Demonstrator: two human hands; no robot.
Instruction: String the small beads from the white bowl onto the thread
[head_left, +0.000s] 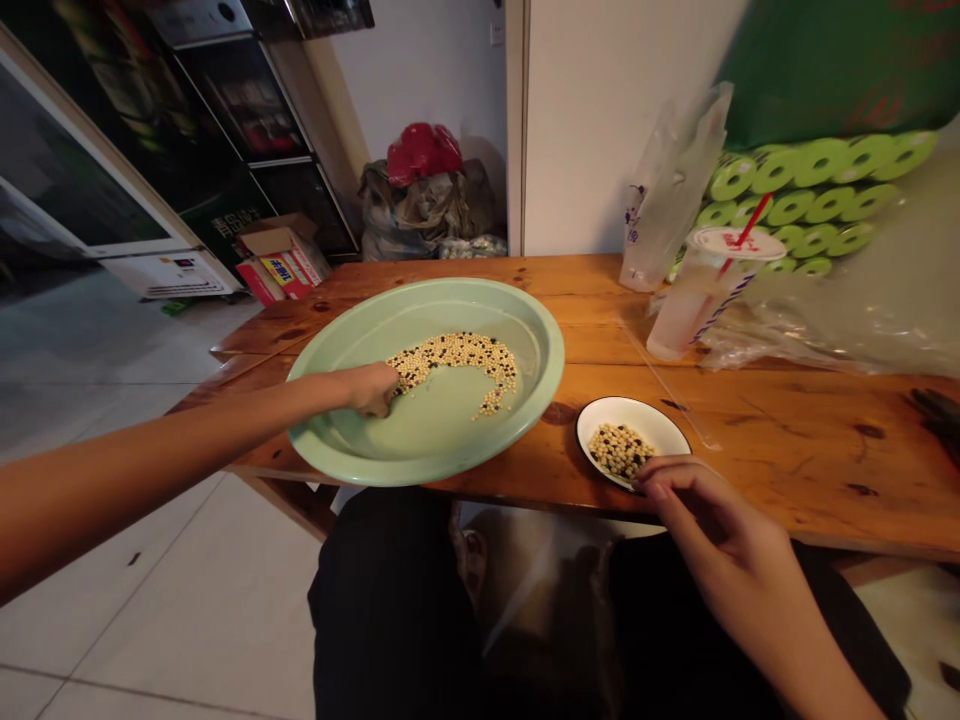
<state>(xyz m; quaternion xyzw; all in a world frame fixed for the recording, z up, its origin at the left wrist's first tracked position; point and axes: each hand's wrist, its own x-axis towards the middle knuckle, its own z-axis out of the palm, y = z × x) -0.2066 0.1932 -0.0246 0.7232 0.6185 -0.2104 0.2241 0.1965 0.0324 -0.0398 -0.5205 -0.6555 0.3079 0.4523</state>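
Observation:
A wide pale green basin [442, 440] rests on the wooden table, with yellow and black beans [457, 350] spread in an arc across its bottom. My left hand [373, 388] reaches into the basin from the left, fingers curled at the left end of the beans; what is inside them is hidden. To the right of the basin sits a small white bowl [660, 430] with a dark rim, holding a heap of mixed beans [621, 450]. At its near right edge is my right hand [720, 530], thumb and fingertips brought together; whatever they pinch cannot be made out.
A plastic cup [686, 300] with a red straw stands at the table's back right, beside a clear plastic bag [667, 190]. Green-wrapped rolls [810, 190] are stacked behind. A clear strip [667, 385] lies near the bowl. An open carton [285, 260] is beyond the table's left end.

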